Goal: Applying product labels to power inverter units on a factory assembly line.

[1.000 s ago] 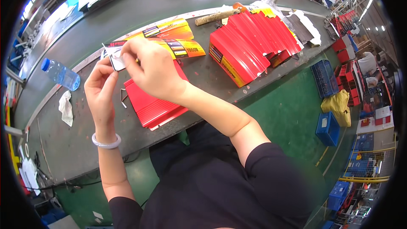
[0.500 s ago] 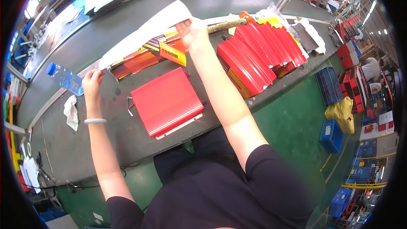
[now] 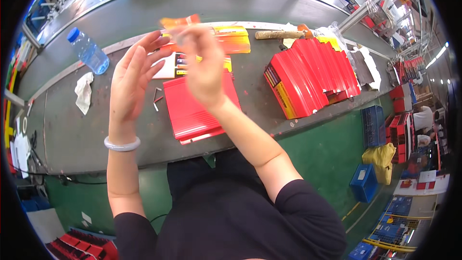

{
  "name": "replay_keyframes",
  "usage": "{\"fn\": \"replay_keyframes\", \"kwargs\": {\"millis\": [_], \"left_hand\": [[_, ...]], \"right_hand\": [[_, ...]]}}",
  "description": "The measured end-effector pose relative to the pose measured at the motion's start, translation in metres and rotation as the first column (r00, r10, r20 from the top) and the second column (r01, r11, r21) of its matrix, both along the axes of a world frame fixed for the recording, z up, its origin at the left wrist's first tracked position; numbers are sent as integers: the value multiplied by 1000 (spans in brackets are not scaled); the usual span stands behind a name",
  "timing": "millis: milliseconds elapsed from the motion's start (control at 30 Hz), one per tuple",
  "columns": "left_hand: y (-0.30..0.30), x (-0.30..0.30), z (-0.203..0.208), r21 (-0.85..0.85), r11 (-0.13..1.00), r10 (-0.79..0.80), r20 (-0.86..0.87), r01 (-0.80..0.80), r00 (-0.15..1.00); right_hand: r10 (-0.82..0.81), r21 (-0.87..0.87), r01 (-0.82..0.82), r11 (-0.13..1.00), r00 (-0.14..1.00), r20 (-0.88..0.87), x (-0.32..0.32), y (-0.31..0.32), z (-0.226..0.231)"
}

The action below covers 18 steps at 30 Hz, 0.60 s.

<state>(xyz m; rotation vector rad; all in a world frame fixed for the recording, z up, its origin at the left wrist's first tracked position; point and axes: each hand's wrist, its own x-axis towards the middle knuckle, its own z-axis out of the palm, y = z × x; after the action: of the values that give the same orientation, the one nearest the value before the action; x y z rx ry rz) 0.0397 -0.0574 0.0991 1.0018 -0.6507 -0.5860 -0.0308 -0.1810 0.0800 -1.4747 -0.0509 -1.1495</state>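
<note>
My left hand (image 3: 130,84) is raised left of a red ribbed metal case (image 3: 195,110), its fingers spread and holding nothing. Over the case's far edge, my right hand (image 3: 204,62) is smeared by motion. At its fingertips is a blurred orange-and-yellow label (image 3: 180,20), which the hand seems to pinch. Flat orange-and-yellow printed strips (image 3: 233,38) lie on the bench behind the case. A white sheet (image 3: 166,67) shows beside them, partly hidden by my hands. Small L-shaped metal pieces (image 3: 157,100) rest just left of the case.
A row of red ribbed cases (image 3: 313,77) leans together on the right of the dark bench (image 3: 77,139). Behind it lies a wooden-handled tool (image 3: 279,34). A blue-capped water bottle (image 3: 89,52) and a crumpled white cloth (image 3: 84,92) are at left. Blue crates (image 3: 363,183) stand on the green floor.
The long white sheet stretched between my hands is out of them. My hands have come closer together above the case, and an orange-and-yellow label now shows at my right fingertips.
</note>
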Motion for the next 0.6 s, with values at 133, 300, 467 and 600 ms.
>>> {"fn": "replay_keyframes", "kwargs": {"millis": [133,300,467,600], "left_hand": [[15,-3,-6,-64,992,108,-40,-111,993],[34,-15,3,-52,989,143,42,-140,989],[55,-26,11,-55,993,116,150,-109,982],[60,-31,14,-40,993,118,208,-112,971]], "right_hand": [[-258,-660,272,700,958,122,-12,22,-3],[-307,-419,357,835,934,183,-36,-11,-28],[454,551,-267,791,860,-235,-47,-21,-25],[459,511,-390,766,888,-9,-45,-17,-34]]}}
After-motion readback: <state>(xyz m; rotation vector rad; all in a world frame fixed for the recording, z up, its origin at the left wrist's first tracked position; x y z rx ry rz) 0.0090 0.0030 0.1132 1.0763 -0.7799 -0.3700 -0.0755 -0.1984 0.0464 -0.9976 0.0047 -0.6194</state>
